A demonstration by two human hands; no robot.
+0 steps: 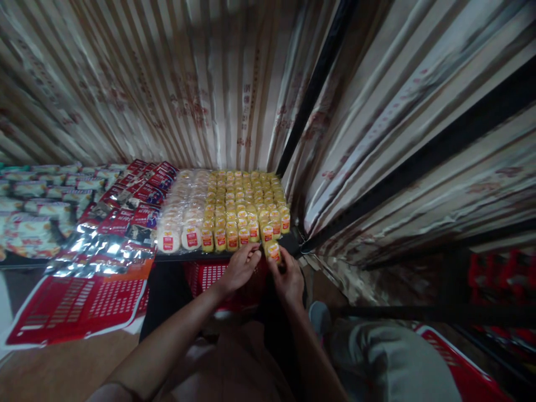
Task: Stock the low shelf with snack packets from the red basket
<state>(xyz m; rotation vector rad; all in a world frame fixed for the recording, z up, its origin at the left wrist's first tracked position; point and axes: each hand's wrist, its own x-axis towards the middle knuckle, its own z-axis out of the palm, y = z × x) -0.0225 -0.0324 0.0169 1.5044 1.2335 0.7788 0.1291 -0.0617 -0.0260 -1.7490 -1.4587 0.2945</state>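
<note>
In the head view my right hand (pixel 290 282) grips a small yellow-wrapped snack pack (pixel 273 251) with a red and white label, just in front of the shelf edge. To its left, my left hand (pixel 240 269) is closed, thumb and fingers pinched together close to the front row. What that pinch holds, if anything, is too small to make out. Matching yellow packs (pixel 237 206) fill the shelf behind both hands in tight rows. Beside them on the left stand rows of pale round packs (pixel 180 209) in clear wrap with red labels.
Red and silver pouches (pixel 125 218) and white-green packages (pixel 46 206) line the shelf farther left. Red baskets (pixel 84 307) sit below its edge. A pleated curtain (pixel 218 100) hangs behind, with a black post (pixel 314 84). Another person's leg (pixel 389 357) is at lower right.
</note>
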